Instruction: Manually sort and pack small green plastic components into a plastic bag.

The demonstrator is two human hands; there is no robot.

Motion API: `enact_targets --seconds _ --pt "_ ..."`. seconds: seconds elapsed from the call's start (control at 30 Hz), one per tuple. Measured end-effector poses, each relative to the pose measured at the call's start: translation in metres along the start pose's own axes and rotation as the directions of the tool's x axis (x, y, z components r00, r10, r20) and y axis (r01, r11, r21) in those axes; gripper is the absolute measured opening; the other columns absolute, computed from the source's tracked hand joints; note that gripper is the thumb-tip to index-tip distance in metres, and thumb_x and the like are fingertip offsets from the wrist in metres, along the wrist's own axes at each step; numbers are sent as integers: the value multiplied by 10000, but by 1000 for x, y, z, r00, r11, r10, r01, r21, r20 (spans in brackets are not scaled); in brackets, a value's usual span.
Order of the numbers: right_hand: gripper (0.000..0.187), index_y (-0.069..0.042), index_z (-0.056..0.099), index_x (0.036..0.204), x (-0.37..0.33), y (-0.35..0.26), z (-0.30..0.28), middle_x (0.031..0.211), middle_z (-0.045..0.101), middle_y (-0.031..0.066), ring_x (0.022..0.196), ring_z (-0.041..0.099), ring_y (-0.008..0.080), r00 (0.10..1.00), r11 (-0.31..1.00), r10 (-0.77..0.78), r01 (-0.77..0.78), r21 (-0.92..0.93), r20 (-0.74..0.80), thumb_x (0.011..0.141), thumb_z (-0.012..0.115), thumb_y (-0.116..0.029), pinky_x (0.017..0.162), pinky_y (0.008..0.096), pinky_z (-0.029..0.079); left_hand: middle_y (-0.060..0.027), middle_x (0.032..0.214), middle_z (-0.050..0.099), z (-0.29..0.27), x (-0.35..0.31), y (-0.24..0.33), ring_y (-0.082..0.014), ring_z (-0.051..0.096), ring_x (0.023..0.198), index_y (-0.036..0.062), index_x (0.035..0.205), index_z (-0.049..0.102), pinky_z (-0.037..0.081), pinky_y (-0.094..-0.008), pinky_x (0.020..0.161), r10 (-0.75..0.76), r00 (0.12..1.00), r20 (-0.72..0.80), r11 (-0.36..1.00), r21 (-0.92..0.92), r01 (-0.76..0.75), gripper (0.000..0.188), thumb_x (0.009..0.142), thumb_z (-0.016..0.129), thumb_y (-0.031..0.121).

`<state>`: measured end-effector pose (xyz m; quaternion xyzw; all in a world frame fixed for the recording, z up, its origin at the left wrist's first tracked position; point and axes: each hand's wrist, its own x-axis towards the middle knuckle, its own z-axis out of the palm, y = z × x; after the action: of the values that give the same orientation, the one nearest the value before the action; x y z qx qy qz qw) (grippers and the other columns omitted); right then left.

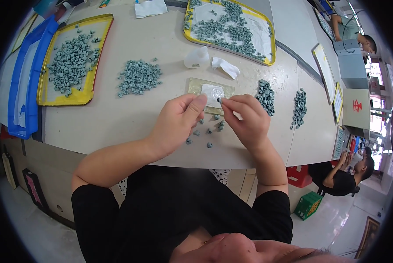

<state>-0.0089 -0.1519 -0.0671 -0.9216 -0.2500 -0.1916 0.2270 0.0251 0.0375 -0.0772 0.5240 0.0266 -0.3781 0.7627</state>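
Observation:
My left hand [175, 123] is closed, with thumb and fingers pressed together; what they hold, if anything, is hidden. My right hand [249, 118] pinches a small dark grey-green piece [219, 100] between thumb and fingertips. Both hands are close together at the near side of a yellowish flat slab [194, 87]. On the slab rests a white cloth pad [207, 91] with a clear, shiny round patch. Several loose grey-green pieces [209, 144] lie scattered on the table below my hands.
Grey-green pieces form a heap [139, 78] at left and two narrow piles [265, 97] at right. Yellow-rimmed trays [86, 97] hold more. Beyond the slab are a white plastic bottle [196, 58] and folded tissue [226, 68]. A blue bin [17, 115] stands far left; other people sit at right.

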Motion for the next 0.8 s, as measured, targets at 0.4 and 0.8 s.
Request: enact_targets --seconds 0.4,0.8 --pt "69 38 558 881 -6 -5 4 825 561 60 692 526 101 654 112 615 -626 772 441 872 584 -25 626 221 430 45 667 439 2 2 -5 -29 338 520 23 881 526 305 -196 461 -25 993 119 997 -76 34 321 964 461 326" --pt "187 17 606 780 -5 -9 15 783 591 104 666 580 169 967 936 189 -125 330 -169 657 686 133 594 246 470 40 696 434 2 2 -6 -31 354 562 23 887 527 316 -194 478 -51 987 152 996 -63 61 307 970 444 306"
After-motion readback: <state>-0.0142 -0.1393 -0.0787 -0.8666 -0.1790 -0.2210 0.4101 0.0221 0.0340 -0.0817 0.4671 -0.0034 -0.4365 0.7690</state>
